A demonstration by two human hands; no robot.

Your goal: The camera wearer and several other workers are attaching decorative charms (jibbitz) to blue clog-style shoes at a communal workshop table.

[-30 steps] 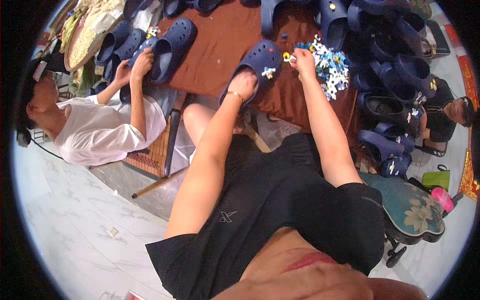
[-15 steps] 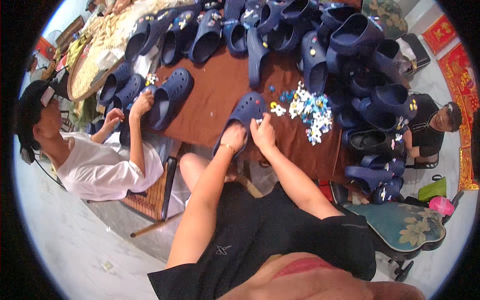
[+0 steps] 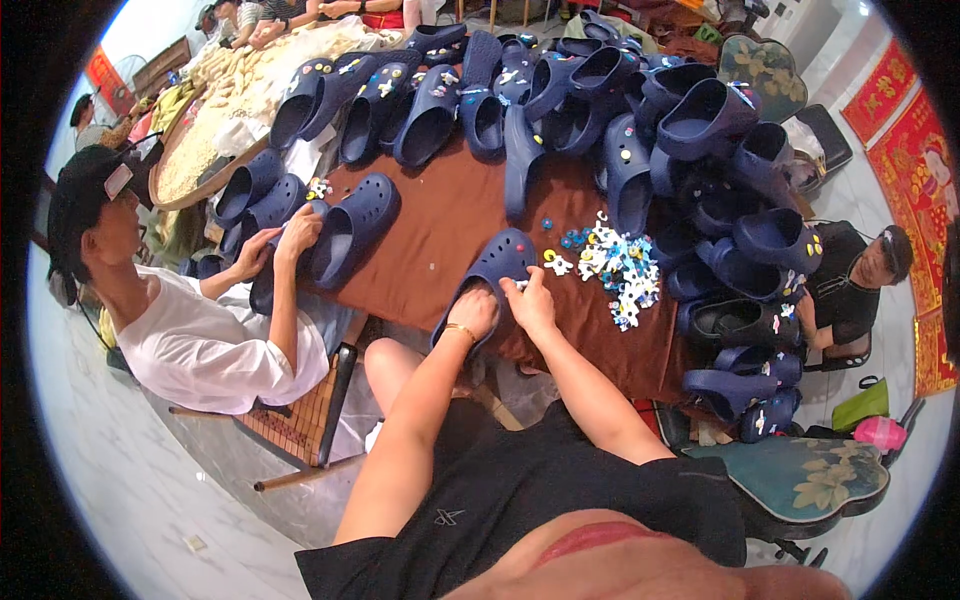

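A navy clog (image 3: 492, 262) with round holes lies in front of me at the table's near edge, its toe pointing away. One small red piece (image 3: 520, 247) sits in a hole near the toe. My left hand (image 3: 474, 312) reaches into the clog's foot opening and grips it from within; the fingertips are hidden. At the clog's right side, my right hand (image 3: 533, 303) is closed in a pinch on a small white shoe charm (image 3: 519, 285) touching the upper. Right of the toe lies a yellow-and-white charm (image 3: 556, 263), beside a heap of white and blue charms (image 3: 622, 270).
Brown cloth covers the table (image 3: 420, 235). Navy clogs (image 3: 430, 115), many with charms, line the far and right sides. On the left, a co-worker (image 3: 225, 330) in white handles another clog. A person in black (image 3: 850, 280) sits at right, near a green padded chair (image 3: 790, 475).
The table and clogs sit lower in view. My left hand stays inside the clog, and my right hand keeps its pinch at the side. The left co-worker's hands have come closer together.
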